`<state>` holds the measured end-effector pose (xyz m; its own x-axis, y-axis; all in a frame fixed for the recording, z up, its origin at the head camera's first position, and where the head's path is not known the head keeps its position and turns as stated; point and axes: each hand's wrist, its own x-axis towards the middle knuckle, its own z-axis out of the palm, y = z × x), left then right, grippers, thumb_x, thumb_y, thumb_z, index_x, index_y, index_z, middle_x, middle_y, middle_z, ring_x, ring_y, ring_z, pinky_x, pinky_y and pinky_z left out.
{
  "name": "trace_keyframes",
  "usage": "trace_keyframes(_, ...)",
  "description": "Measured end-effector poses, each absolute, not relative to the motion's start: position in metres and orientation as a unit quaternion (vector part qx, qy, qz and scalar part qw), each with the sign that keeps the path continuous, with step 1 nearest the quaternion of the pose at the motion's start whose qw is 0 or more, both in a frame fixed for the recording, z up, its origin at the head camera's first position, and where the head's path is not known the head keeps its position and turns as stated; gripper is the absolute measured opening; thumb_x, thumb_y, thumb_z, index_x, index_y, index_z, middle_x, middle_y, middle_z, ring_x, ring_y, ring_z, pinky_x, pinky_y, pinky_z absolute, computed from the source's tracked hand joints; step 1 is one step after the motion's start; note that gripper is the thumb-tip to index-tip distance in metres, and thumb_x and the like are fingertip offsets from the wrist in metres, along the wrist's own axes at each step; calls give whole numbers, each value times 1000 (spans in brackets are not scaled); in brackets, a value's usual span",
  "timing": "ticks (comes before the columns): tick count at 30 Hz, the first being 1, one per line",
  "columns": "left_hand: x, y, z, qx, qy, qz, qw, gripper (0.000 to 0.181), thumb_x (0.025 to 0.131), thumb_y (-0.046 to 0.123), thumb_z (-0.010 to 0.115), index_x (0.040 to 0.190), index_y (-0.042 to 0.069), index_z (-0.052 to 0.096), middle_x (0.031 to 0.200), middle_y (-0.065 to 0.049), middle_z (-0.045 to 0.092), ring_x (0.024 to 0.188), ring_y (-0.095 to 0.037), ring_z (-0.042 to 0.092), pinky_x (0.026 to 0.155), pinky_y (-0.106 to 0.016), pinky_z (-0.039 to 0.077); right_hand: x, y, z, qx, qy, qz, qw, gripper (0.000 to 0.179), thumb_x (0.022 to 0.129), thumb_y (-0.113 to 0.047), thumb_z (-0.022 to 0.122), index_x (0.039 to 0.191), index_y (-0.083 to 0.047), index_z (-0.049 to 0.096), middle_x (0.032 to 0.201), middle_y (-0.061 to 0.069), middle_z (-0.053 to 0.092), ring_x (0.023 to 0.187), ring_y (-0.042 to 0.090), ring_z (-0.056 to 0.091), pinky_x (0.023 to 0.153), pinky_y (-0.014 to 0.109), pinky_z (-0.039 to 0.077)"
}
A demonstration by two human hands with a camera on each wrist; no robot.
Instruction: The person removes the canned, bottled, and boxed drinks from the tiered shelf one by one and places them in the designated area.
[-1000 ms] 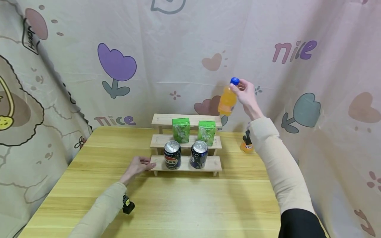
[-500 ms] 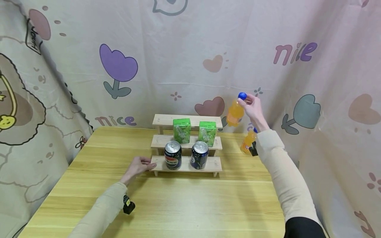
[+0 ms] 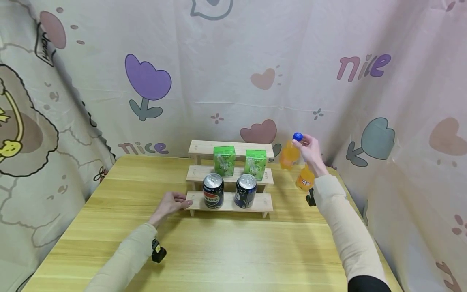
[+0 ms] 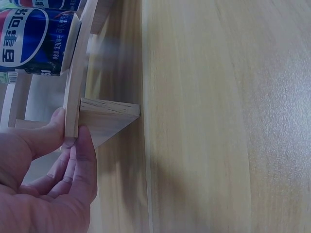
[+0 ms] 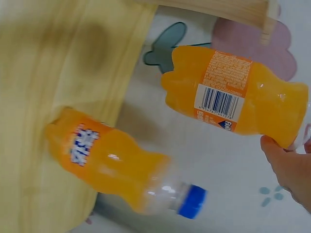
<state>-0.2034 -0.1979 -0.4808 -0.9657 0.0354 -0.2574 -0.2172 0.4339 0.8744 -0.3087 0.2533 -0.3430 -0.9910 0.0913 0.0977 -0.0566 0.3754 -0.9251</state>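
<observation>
- Pinching the held bottle [image 3: 289, 155] near its blue cap [image 3: 297, 136], the right hand [image 3: 311, 153] sits lower than 0.5 s ago, and lower again than 1.0 s ago.
- The held bottle, full of orange drink, has dropped with it: 1.0 s ago it was in front of the cloth [image 3: 219, 61] above the top board; now it leans slightly, to the right of the shelf [image 3: 200, 147].
- The other bottle [image 3: 305, 178], standing on the table [image 3: 233, 251] near the held bottle, shows its label, which was mostly hidden by the arm 1.0 s ago.
- The left hand [image 3: 171, 204] has stayed at the shelf's left end, pinching the bottom board [image 3: 263, 201]; the left wrist view shows the thumb and fingers on opposite faces of the wood.
- On the bottom board, the left can [image 3: 213, 190] and right can [image 3: 245, 191] have not changed places.
- On the middle board [image 3: 195, 173], the left box [image 3: 224, 161] and right box [image 3: 255, 164], both green, also stand as before.
</observation>
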Motion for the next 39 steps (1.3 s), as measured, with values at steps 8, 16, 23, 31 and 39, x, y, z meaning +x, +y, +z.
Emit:
trace_keyframes(8, -202, -196, -479, -64, 834, 535, 121, 52, 88, 15, 77, 124, -16, 57, 112, -30, 69, 89, -18, 69, 83, -34, 60, -307, 259, -371, -16, -825, 563, 50, 47, 103, -21, 57, 142, 4, 49, 144, 28, 51, 134, 39, 48, 122, 51, 34)
trace_keyframes(16, -202, -195, -479, -64, 834, 536, 118, 48, 88, 14, 77, 121, -16, 58, 106, -27, 71, 82, -14, 68, 79, -32, 60, -304, 260, -393, -38, -824, 564, 32, 44, 103, -20, 57, 141, 3, 50, 144, 27, 52, 134, 38, 49, 122, 50, 35)
trace_keyframes(23, -201, -195, -480, -66, 835, 534, 114, 46, 88, 14, 77, 119, -15, 60, 105, -26, 72, 82, -14, 68, 80, -34, 60, -305, 258, -405, -51, -830, 553, 36, 44, 102, -17, 60, 140, 3, 51, 145, 27, 53, 136, 40, 49, 122, 51, 35)
trace_keyframes(31, -201, -195, -479, -56, 831, 540, 118, 49, 89, 13, 76, 123, -17, 56, 109, -29, 70, 84, -16, 68, 81, -33, 61, -303, 255, -420, -84, -812, 578, 14, 52, 102, -17, 58, 148, 2, 41, 156, 26, 40, 146, 42, 37, 125, 53, 29)
trace_keyframes(39, -200, -195, -476, -59, 827, 544, 127, 53, 91, 13, 74, 128, -18, 53, 115, -32, 66, 89, -19, 69, 87, -37, 61, -302, 255, -424, -89, -803, 589, 13, 56, 102, -16, 59, 151, 1, 36, 160, 25, 34, 149, 41, 34, 126, 52, 27)
